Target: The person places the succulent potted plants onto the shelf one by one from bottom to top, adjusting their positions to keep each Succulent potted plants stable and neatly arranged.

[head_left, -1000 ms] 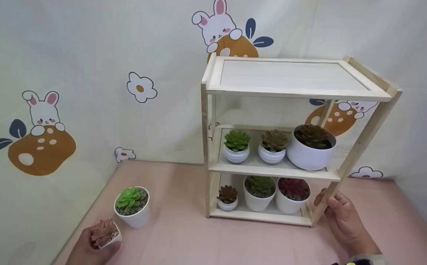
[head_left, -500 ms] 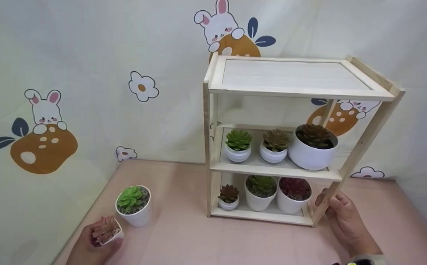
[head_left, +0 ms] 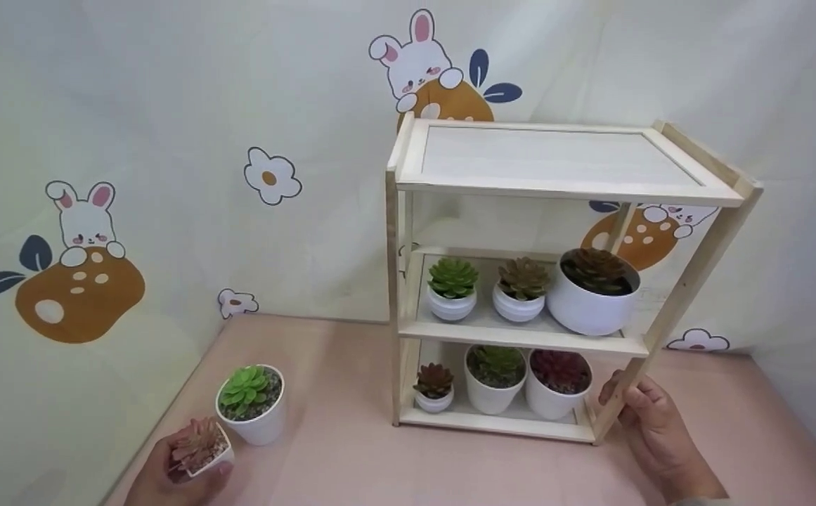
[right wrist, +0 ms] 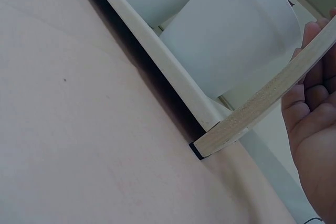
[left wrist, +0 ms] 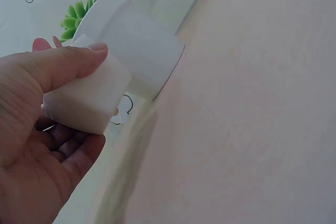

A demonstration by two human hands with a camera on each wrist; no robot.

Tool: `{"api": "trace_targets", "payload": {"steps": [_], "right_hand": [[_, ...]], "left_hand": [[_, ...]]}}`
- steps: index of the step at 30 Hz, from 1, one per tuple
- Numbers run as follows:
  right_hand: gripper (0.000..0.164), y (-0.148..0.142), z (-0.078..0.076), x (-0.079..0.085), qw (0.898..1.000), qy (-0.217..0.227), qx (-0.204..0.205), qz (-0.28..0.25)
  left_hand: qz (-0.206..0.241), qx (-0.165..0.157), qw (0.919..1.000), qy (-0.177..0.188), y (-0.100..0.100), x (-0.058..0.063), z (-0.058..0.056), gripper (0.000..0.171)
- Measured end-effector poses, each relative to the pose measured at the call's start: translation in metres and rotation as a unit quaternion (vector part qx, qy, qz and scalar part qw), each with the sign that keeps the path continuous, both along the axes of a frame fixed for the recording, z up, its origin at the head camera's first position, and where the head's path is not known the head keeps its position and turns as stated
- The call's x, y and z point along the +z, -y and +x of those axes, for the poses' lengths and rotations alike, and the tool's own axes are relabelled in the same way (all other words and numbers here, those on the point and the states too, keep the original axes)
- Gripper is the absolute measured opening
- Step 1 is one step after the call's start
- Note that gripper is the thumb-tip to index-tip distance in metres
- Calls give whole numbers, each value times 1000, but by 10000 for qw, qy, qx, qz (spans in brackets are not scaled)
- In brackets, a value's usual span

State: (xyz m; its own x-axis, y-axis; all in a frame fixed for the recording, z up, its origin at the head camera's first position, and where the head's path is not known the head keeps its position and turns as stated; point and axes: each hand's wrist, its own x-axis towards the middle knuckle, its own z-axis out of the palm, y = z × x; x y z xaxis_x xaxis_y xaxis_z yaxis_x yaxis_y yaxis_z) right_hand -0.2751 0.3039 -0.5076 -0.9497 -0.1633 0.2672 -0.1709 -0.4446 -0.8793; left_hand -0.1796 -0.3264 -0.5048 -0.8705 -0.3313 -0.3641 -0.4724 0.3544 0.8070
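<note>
At the lower left, my left hand holds a pinkish succulent in a small white pot. In the left wrist view the thumb lies along one side of this pot and the fingers support the other. Just beyond it stands a bright green succulent in a larger round white pot; the two pots overlap in the left wrist view. My right hand grips the right front post of a light wooden shelf low down, thumb in front, fingers behind the post.
On the shelf's middle tier stand a green succulent, a brownish one and a wide white pot. Its bottom tier bears a small brown succulent and two taller pots. A printed curtain hangs behind the pink tabletop.
The head view has shifted slightly, so the shelf and the standing pot appear a little lower. Both hands keep their holds, with hardly any movement.
</note>
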Motion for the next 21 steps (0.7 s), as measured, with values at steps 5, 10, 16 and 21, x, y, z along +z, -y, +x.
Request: {"api": "trace_targets", "payload": {"steps": [5,10,16,21], "right_hand": [[18,1,0,1,9992,191,-304,166],[18,1,0,1,9988,308,-362,146],[18,2,2,2,9982,401,-429,118],[17,2,1,4,9978,431,-465,180]], "left_hand": [[3,33,9999,-117,-5,4,-1,116],[-149,71,9998,-147,-10,9,-1,115],[-167,131,9995,-216,-15,13,1,115],[-223,247,9982,-499,-17,15,5,111]]}}
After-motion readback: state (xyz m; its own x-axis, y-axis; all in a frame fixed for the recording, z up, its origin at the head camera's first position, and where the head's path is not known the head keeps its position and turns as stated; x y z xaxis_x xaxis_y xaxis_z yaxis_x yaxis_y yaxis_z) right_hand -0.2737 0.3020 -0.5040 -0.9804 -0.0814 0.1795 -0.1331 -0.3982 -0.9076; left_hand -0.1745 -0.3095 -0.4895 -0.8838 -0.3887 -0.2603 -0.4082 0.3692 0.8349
